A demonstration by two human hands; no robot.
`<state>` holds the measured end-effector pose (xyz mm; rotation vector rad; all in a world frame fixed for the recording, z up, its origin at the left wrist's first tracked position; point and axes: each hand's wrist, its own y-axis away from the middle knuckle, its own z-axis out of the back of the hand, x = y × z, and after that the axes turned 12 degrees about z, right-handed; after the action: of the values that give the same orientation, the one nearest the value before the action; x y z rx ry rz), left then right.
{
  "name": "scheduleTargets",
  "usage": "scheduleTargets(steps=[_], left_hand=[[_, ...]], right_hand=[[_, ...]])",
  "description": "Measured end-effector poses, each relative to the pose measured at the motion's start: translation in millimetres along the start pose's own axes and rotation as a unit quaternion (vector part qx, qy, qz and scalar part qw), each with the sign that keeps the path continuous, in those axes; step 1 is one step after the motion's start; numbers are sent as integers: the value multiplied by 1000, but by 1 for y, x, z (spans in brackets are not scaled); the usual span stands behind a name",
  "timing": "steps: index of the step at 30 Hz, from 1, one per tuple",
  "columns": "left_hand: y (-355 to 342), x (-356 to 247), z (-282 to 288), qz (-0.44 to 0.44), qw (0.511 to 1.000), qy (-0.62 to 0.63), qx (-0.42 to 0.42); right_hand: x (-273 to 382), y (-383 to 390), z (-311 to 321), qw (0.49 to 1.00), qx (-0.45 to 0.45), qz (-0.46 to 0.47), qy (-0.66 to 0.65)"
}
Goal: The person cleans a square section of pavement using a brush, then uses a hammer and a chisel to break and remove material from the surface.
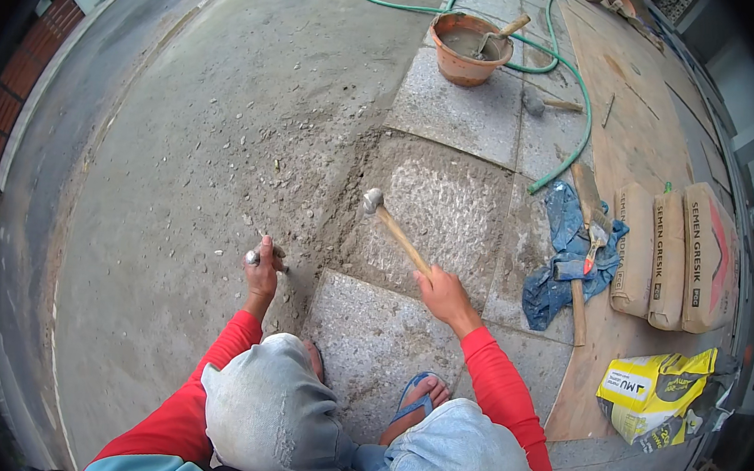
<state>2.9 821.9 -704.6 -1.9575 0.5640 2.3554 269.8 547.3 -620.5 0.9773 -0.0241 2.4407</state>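
Note:
My right hand [445,297] is wrapped round the lower end of the wooden handle of a hammer [402,238]. Its metal head hovers over the left edge of a rough, mortar-streaked paving slab [442,207]. Closed round a steel chisel [252,259] is my left hand [261,277], low over the gritty cement strip to the left. The chisel's round struck end faces up, while its lower part is mostly hidden by the hand. Loose crumbs and chips [231,155] lie scattered between the strip and the slab.
An orange bucket [463,71] of grey mix holds a trowel [506,28]; a mallet [535,101] lies beside it. A green hose [589,88] curls across the slabs. On the right are a blue cloth [542,295], a brush [593,250], cement bags [707,255] and a yellow bag [659,395].

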Motion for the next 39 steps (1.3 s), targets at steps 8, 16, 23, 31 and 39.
scheduleTargets(steps=[8,16,23,31,39], left_hand=[[4,-1,3,15,1000,9,-8],[-3,1,3,0,999,38,24],[-1,8,7,22,998,44,33],[-5,1,3,-8,998,-14,65],[1,7,6,-7,999,-15,43]], right_hand=[[52,11,29,897,-189,127,-378],[1,21,-17,998,33,49,37],[54,13,53,950,-183,151,-202],[-71,20,33,986,-121,-87,69],[-36,37,101,887,-300,-29,-348]])
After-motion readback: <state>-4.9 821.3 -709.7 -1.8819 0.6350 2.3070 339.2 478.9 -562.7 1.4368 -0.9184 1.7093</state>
